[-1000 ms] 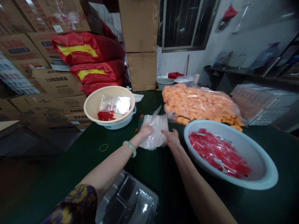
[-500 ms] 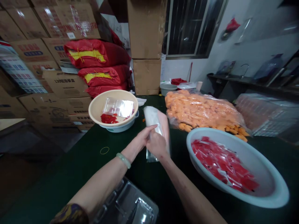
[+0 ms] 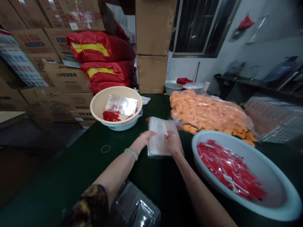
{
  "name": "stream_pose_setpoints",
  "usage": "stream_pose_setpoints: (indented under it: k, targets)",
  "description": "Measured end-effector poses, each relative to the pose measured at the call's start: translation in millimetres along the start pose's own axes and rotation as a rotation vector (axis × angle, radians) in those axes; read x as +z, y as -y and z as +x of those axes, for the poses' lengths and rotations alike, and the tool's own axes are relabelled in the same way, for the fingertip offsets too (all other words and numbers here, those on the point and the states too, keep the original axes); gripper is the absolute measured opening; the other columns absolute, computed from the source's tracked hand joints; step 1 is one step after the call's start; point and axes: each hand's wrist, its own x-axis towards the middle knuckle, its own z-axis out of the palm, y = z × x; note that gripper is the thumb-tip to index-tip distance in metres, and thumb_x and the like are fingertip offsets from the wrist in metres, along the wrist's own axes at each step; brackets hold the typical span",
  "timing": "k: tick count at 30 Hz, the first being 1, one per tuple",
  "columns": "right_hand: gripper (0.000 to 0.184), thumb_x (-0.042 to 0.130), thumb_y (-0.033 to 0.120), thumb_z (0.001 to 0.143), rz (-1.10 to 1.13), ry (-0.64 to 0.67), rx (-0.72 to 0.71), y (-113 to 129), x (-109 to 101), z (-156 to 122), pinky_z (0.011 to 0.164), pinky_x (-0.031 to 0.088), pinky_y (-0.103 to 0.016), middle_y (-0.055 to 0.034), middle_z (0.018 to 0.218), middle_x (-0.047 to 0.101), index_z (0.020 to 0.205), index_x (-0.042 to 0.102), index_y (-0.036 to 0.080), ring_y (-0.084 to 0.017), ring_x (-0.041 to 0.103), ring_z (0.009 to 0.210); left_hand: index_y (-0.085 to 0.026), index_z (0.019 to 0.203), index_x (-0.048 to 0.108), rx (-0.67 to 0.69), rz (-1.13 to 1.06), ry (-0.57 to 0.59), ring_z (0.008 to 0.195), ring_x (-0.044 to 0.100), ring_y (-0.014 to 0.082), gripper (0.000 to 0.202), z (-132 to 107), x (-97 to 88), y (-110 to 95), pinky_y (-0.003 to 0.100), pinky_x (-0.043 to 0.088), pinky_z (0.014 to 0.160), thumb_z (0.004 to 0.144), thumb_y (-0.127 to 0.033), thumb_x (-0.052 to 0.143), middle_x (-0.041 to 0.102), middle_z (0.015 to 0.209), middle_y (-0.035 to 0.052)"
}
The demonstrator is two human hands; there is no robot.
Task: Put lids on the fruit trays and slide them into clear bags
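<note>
A flat stack of clear plastic bags lies in front of me, low over the dark green table. My left hand grips its left edge, thumb on top and the other fingers mostly hidden. On the right side my right hand is closed on the bags with its fingers curled. Nearer to me, a clear plastic tray sits partly under my left forearm.
At right stands a pale blue basin of red packets. Behind it lies a clear bag of orange pieces. A cream basin with red pieces and a clear box is at left. A rubber band lies on the table.
My hands have moved apart, the right one to the right. The bags, upright and folded before, now lie flatter and spread wider between them. The view has shifted slightly.
</note>
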Motion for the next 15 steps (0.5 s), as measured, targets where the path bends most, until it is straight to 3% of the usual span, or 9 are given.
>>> stream_pose_setpoints:
  k: [4, 11, 15]
  targets:
    - [0.046, 0.055, 0.047, 0.076, -0.005, 0.033, 0.137, -12, 15, 16, 0.076, 0.047, -0.038, -0.0171, 0.104, 0.062, 0.107, 0.059, 0.013, -0.029, 0.061, 0.096, -0.005, 0.090, 0.060, -0.024, 0.015, -0.078, 0.055, 0.063, 0.0222, 0.022, 16, -8.8, 5, 0.037, 0.054, 0.065, 0.068, -0.005, 0.058, 0.064, 0.060, 0.0077]
    - [0.018, 0.057, 0.023, 0.073, 0.051, 0.062, 0.240, -30, 12, 36, 0.060, 0.048, -0.025, -0.0078, 0.077, 0.068, 0.088, 0.065, 0.018, -0.020, 0.065, 0.073, -0.004, 0.094, 0.059, 0.002, 0.016, -0.153, 0.053, 0.063, 0.0227, 0.026, 26, -15.6, 9, 0.038, 0.055, 0.062, 0.067, -0.002, 0.058, 0.064, 0.060, 0.0091]
    - [0.032, 0.062, 0.038, 0.070, 0.027, 0.070, 0.229, -30, 13, 39, 0.061, 0.049, -0.029, -0.0128, 0.080, 0.068, 0.091, 0.065, 0.014, -0.025, 0.066, 0.079, -0.005, 0.094, 0.060, -0.019, 0.004, -0.154, 0.057, 0.063, 0.0201, 0.021, 28, -15.5, 9, 0.037, 0.055, 0.064, 0.072, -0.003, 0.057, 0.065, 0.064, 0.0072]
